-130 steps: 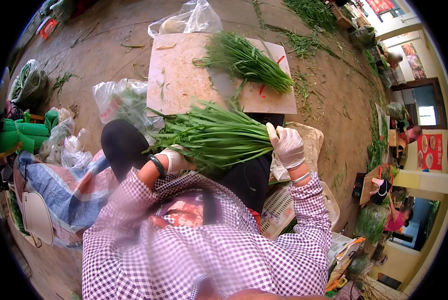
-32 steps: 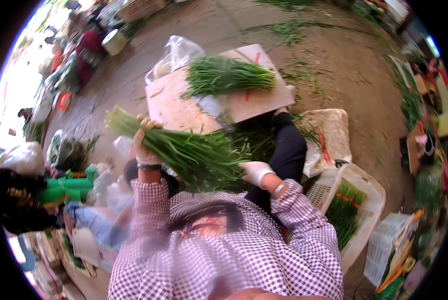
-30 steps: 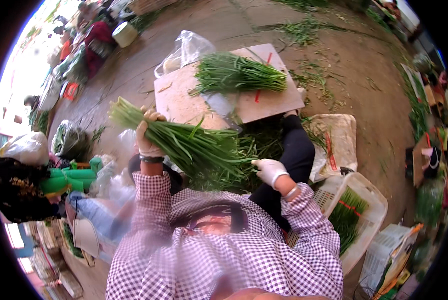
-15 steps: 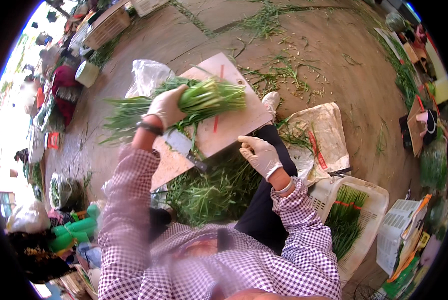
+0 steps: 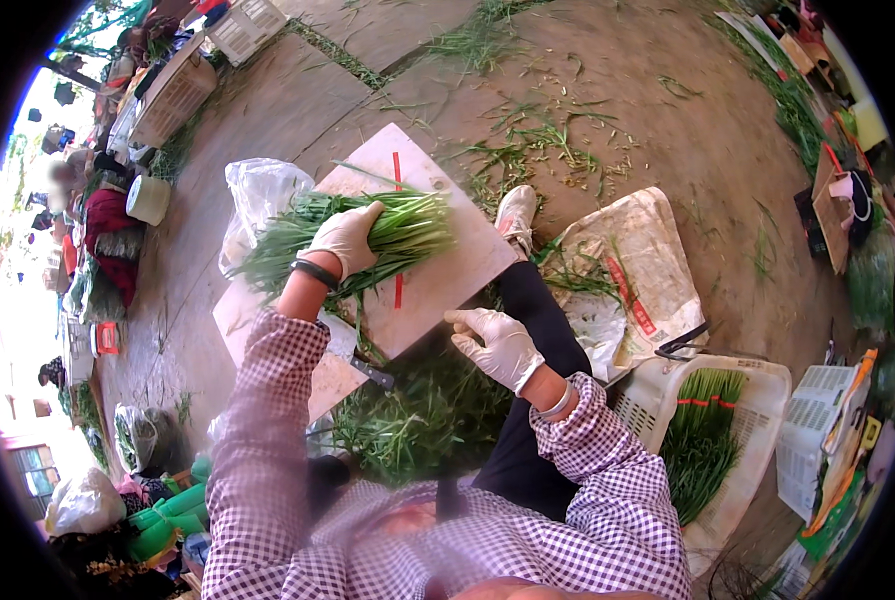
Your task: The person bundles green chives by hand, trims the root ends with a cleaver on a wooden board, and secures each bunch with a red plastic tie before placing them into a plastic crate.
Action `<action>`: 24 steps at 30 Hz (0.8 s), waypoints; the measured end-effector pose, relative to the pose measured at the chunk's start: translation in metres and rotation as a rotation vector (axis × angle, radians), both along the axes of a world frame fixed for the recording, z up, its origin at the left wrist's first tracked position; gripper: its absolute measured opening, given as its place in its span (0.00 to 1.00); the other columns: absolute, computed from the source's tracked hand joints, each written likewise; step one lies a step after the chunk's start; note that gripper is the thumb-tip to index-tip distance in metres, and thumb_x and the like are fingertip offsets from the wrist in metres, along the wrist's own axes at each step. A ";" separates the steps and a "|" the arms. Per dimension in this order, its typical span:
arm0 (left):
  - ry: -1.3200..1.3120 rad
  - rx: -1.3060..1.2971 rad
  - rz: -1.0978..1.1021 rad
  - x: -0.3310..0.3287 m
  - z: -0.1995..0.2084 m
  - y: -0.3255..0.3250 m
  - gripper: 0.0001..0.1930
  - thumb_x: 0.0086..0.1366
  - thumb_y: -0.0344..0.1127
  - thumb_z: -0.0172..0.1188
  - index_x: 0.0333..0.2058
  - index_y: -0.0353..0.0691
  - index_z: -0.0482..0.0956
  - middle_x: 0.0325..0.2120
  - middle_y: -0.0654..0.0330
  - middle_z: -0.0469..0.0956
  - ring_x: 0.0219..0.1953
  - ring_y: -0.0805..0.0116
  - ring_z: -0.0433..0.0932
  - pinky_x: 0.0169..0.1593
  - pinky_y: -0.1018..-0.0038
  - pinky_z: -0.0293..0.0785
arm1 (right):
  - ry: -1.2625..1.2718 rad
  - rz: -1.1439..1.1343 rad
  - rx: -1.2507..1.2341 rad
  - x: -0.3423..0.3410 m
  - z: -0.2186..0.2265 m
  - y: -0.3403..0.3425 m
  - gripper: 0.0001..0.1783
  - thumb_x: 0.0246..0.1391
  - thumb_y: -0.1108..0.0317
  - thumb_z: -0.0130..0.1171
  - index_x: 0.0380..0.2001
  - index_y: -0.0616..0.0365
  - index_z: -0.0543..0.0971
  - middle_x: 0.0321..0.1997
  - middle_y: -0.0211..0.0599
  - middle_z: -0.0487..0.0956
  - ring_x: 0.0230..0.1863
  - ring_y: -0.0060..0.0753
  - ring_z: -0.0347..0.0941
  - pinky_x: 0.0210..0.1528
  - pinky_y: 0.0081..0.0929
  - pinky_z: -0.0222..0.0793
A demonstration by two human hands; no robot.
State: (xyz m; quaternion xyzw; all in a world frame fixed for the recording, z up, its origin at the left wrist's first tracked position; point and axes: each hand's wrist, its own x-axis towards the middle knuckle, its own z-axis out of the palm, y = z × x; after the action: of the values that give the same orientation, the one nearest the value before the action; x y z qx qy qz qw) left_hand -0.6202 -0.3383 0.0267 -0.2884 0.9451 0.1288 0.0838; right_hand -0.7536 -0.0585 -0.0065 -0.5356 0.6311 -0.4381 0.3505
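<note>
Pale board (image 5: 458, 275) with a long-leaved green bundle (image 5: 415, 222) lying across it, under a gloved left hand (image 5: 350, 240).
Board: marked by a red stripe. Sack (image 5: 651, 235), stained: red band, any lettering too small to read. Crate (image 5: 780, 380), white: holds greens (image 5: 703, 460) with red ties. Bundle: pale stems toward the right. Left hand: fingers curled over the bundle. Right hand (image 5: 498, 346), gloved: beside the board, fingers loosely bent, thumb apart. Knife (image 5: 373, 373): dark handle, at the board's near edge.
</note>
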 end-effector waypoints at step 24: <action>-0.007 -0.005 0.080 0.018 -0.045 -0.012 0.49 0.39 0.40 0.74 0.63 0.46 0.62 0.55 0.48 0.66 0.56 0.47 0.66 0.62 0.60 0.64 | 1.224 -0.048 0.035 0.022 -0.095 -0.204 0.33 0.63 0.63 0.42 0.69 0.63 0.53 0.72 0.52 0.57 0.73 0.47 0.52 0.72 0.46 0.47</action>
State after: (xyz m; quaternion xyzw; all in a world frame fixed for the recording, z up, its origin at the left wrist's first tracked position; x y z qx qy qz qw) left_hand -0.6019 -0.3501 -0.0186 -0.3265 0.9329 0.1286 0.0814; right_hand -0.7312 -0.2621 -0.1014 -0.6697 0.7370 -0.0483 -0.0770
